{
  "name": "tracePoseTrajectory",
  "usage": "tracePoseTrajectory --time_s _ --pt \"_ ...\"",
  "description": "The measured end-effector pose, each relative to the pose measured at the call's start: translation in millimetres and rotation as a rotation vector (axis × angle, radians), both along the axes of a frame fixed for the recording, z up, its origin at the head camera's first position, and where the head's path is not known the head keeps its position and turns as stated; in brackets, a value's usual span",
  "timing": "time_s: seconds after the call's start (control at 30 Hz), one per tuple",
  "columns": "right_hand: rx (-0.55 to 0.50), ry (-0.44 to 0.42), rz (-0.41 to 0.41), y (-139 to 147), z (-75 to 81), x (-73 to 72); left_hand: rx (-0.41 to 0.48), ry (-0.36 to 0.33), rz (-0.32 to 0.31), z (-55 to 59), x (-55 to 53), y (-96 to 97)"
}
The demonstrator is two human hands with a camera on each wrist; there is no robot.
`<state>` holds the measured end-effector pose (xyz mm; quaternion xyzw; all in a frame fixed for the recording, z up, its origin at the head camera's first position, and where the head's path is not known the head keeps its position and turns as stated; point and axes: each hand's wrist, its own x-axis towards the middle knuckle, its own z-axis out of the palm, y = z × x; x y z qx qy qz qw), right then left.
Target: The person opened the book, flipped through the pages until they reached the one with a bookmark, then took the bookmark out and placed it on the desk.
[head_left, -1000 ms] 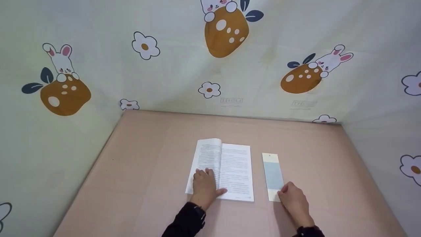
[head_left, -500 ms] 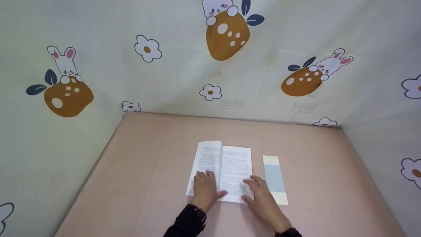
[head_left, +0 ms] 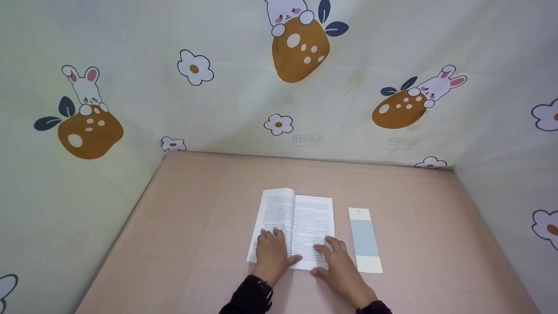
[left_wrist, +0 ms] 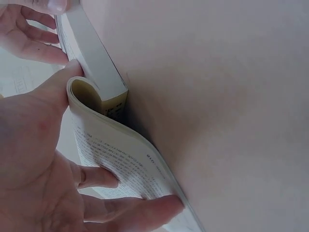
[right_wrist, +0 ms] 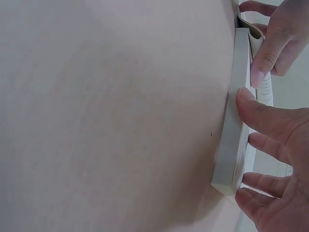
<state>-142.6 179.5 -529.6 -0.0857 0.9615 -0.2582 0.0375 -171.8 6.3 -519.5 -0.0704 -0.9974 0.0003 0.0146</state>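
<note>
An open book (head_left: 309,220) lies on the table, its left pages curling up from the spine. My left hand (head_left: 272,253) presses the left page with spread fingers, and its thumb reaches across the gutter onto the right page. At the lower right corner of the book is my right hand (head_left: 343,267). In the right wrist view its thumb rests on the bottom edge of the thick page block (right_wrist: 231,135), with the other fingertips along the page and side edge. To the right lies a bookmark (head_left: 364,237), pale blue in the middle with cream ends, touched by neither hand.
The table (head_left: 192,209) has a light pinkish-brown cover. Behind it and at both sides hangs a pale cloth wall (head_left: 235,96) printed with rabbits, brown fruit and flowers.
My right hand has let go of the bookmark and moved left onto the book's lower right corner. The bookmark's near end has shifted slightly right. My left hand stays on the left page.
</note>
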Motion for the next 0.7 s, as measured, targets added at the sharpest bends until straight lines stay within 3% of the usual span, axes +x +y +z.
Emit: tracePoseTrajectory --time_s 0.33,0.7 --pt "-0.007 0.064 0.029 3 -1.9 -2.1 0.239 0.006 0.054 -6.2 4.7 -10.9" --pt "-0.045 -0.007 -0.002 4 -1.5 -8.3 0.438 0.058 0.126 10.3 1.9 -22.3"
